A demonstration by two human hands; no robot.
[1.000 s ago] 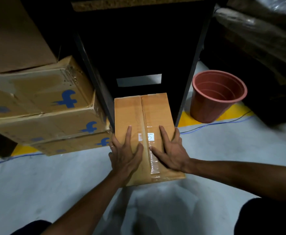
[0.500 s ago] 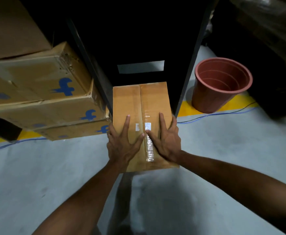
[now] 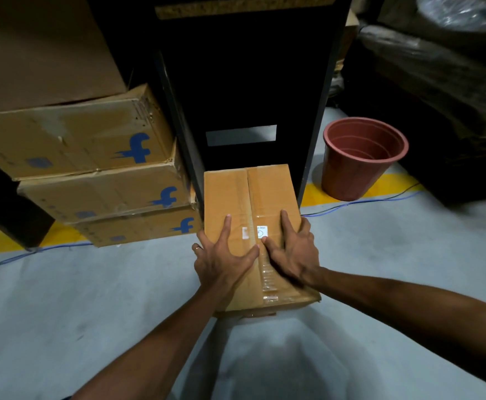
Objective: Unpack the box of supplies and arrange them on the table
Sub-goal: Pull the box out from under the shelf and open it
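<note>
Stacking up at the far left, three cardboard boxes with blue logos point(image 3: 97, 180) sit one on another, a larger plain carton point(image 3: 42, 50) on top of them, all beside a yellow floor line point(image 3: 5, 241) and a thin blue cable point(image 3: 19, 256). Just right of the stack stands a tall black cabinet point(image 3: 247, 82), its lower part dark.

On the grey floor point(image 3: 63, 313) in front of that cabinet lies the taped cardboard box point(image 3: 253, 197), flaps closed and sealed with clear tape down the middle seam, a small white label point(image 3: 260, 231) near its centre. The left hand point(image 3: 221, 261) lies on the box's left half, its fingers point(image 3: 226, 226) straight and spread, thumb reaching toward the seam, the outer fingers over the left edge. The right hand point(image 3: 293, 252) presses flat on the right half, its fingers likewise extended, thumb pointing at the label; neither hand curls round anything.

Farther right a terracotta-coloured plastic pot point(image 3: 360, 160) stands upright on the floor, apart from the box, with dark wrapped bundles point(image 3: 438, 67) behind it.
</note>
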